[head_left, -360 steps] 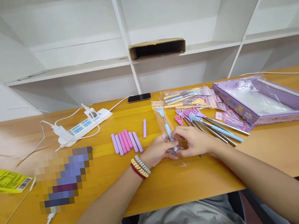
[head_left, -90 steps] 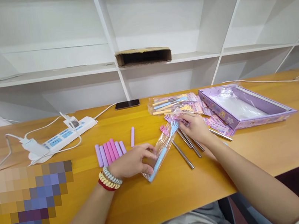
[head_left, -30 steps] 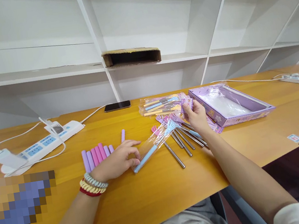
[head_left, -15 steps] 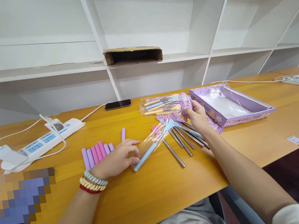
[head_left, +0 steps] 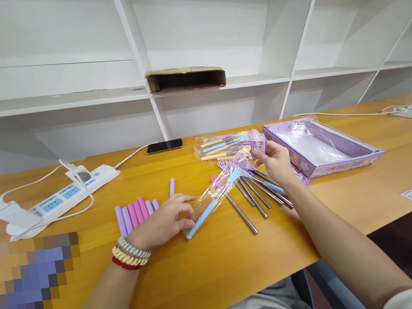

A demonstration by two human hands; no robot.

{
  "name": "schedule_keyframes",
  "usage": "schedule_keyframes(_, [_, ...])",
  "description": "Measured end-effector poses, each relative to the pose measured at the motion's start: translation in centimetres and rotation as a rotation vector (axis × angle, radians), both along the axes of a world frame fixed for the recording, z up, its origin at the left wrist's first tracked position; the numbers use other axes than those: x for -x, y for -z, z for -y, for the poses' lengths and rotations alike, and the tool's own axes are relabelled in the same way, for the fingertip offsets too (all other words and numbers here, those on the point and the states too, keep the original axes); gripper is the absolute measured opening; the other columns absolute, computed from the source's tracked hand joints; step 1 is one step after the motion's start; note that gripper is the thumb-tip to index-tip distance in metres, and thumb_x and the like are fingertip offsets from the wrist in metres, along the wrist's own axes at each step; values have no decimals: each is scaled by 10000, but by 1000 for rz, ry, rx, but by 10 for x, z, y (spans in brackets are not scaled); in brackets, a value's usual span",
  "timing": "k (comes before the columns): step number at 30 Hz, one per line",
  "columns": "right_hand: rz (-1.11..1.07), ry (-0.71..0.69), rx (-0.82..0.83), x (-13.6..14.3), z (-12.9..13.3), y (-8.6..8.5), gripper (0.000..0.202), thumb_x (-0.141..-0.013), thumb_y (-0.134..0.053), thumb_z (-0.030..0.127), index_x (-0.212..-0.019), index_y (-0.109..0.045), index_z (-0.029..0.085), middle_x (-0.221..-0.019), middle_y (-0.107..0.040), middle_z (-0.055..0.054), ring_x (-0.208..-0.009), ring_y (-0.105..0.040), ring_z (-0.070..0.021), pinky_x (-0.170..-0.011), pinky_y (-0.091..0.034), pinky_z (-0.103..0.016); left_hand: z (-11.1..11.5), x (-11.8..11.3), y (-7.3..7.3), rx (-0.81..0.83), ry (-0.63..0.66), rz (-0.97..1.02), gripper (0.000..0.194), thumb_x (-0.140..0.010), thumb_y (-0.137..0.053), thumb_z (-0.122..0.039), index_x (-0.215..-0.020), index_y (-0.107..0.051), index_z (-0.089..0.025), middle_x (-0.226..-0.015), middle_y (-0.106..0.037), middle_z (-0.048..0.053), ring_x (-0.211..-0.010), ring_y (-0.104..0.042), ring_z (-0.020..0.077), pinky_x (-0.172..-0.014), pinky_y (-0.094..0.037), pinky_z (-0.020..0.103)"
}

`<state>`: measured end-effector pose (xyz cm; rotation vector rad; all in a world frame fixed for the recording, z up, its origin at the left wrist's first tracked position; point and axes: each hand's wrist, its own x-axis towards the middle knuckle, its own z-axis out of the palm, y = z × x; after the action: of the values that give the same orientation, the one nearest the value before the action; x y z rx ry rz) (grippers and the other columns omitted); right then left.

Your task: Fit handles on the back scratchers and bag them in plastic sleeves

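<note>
A blue-handled back scratcher [head_left: 208, 217] lies slanted in a clear plastic bag with a purple header card [head_left: 259, 145]. My right hand [head_left: 276, 162] pinches that card between thumb and fingers. At the lower end of the bag, my left hand [head_left: 169, 219] has its fingers curled, with thumb and fingertips against the bag's edge. Unbagged back scratchers with metal rods [head_left: 243, 214] fan out beneath and to the right, their pink, purple and blue claw heads partly covered. Behind them lie several bagged back scratchers [head_left: 223, 144].
Pink and purple tubes [head_left: 133, 214] lie beside my left hand, with a lone purple tube [head_left: 172, 186] nearby. A purple box [head_left: 339, 163] holding clear plastic stands right. A phone [head_left: 164, 146], a power strip [head_left: 68, 193] with cables, and shelves with a cardboard box [head_left: 187, 80] are beyond.
The view has shifted slightly. Both hands keep nearly the same places on the bag, and the things on the table stay put.
</note>
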<state>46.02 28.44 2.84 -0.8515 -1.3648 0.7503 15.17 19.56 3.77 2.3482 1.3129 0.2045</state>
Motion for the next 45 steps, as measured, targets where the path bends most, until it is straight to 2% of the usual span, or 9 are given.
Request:
schedule_keyframes(8, [-46,6,25,0,-1,0,197,-651,-679,282,-796,-617,164,-667,-609,2,-559,-557,-124,-467,-496,-255,0,1,1,6,5,-5,225,-806,-492,-406,-796,-641,-237,-1326,-445,5,-1274,-321,231,-1077,-237,400])
schedule_keyframes(18, [-102,-48,76,0,-4,4,256,-736,-604,420,-772,-643,170,-770,-603,-17,-590,-530,-114,-499,-518,-271,0,0,1,8,8,7,222,-800,-500,-408,-790,-637,-233,-1318,-452,14,-1266,-332,224,-1067,-255,390])
schedule_keyframes(26, [-84,-16,71,0,-2,2,313,-723,-609,471,-830,-641,178,-753,-597,-7,-592,-546,-119,-480,-525,-262,0,1,1,14,3,27,248,-799,-485,-426,-798,-641,-233,-1310,-459,18,-1254,-346,242,-1055,-277,398])
schedule_keyframes(35, [7,-24,7,-2,-1,2,207,-724,-635,373,-747,-658,168,-654,-576,6,-513,-503,-97,-492,-486,-256,0,2,3,17,2,12,217,-803,-494,-403,-806,-641,-244,-1307,-459,6,-1264,-335,226,-1068,-257,388])
schedule_keyframes(45, [-11,-54,52,-2,-2,1,186,-690,-651,337,-750,-639,161,-698,-606,-2,-546,-522,-98,-511,-488,-259,0,-1,-1,-46,16,14,208,-806,-492,-382,-775,-630,-230,-1296,-470,12,-1247,-356,220,-1058,-274,377])
